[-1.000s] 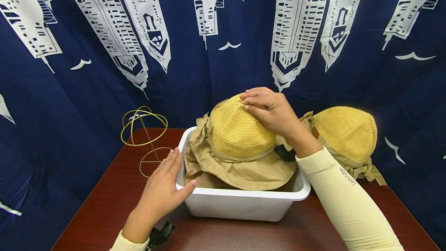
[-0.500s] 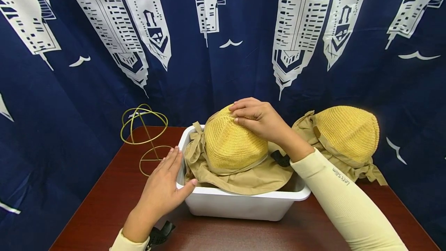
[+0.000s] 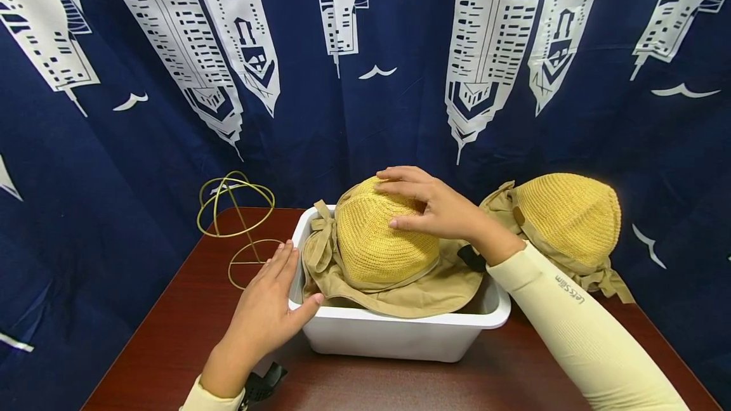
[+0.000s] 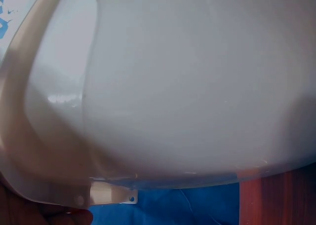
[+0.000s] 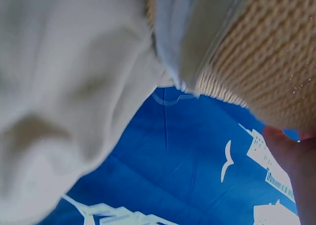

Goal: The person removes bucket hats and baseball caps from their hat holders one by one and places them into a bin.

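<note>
A yellow knitted hat [image 3: 382, 240] with a wide tan cloth brim and a tied bow sits crown up in a white plastic bin [image 3: 400, 335]. My right hand [image 3: 436, 205] rests on top of its crown, fingers spread and relaxed. In the right wrist view the hat's knit [image 5: 266, 52] and brim [image 5: 74, 76] fill much of the picture. With straight fingers, my left hand [image 3: 265, 309] lies against the bin's left rim, thumb near its front corner. The left wrist view is mostly the bin's white wall [image 4: 187, 86].
A second yellow hat [image 3: 568, 221] with a tan brim lies to the right of the bin. Behind my left hand stands a gold wire hat stand [image 3: 237, 221]. The dark red table [image 3: 171, 316] meets a navy curtain [image 3: 320, 132] printed with white buildings.
The hat has moved down and slightly left into the bin. My right hand went down with it, and its pinch on the crown has loosened. The left hand has stayed put.
</note>
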Motion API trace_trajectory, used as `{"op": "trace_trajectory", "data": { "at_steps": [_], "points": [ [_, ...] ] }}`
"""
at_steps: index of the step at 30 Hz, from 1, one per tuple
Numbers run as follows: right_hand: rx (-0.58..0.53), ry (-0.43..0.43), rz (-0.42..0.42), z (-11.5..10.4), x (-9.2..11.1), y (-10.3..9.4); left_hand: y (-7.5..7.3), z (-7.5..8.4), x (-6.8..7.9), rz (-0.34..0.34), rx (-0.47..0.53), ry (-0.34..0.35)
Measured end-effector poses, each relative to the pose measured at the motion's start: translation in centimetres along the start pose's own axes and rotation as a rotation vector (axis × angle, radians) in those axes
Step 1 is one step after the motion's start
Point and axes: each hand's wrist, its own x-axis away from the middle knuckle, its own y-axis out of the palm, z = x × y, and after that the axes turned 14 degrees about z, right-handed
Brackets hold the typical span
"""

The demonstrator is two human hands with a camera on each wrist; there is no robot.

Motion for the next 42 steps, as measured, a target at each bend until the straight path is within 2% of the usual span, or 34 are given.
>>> {"op": "trace_trajectory", "data": {
  "at_steps": [6,9,13,24,33,42],
  "points": [
    [0.064,0.069,-0.146,0.3,-0.3,-0.6,0.0,0.1,-0.1,0.006,0.000,0.004],
    [0.068,0.055,-0.188,0.6,-0.5,-0.4,0.1,0.1,-0.1,0.005,0.002,0.006],
    [0.069,-0.001,-0.214,1.0,-0.5,0.1,0.1,0.2,-0.1,0.000,0.001,0.007],
    [0.110,-0.087,-0.265,1.2,-0.2,1.4,0.1,0.1,-0.1,-0.004,-0.007,0.001],
    [0.146,-0.183,-0.248,1.4,-0.1,2.5,0.0,0.1,-0.1,-0.013,-0.013,-0.002],
    [0.122,-0.130,-0.344,1.5,0.5,3.3,0.0,0.1,-0.1,-0.010,-0.015,-0.003]
  ]
}}
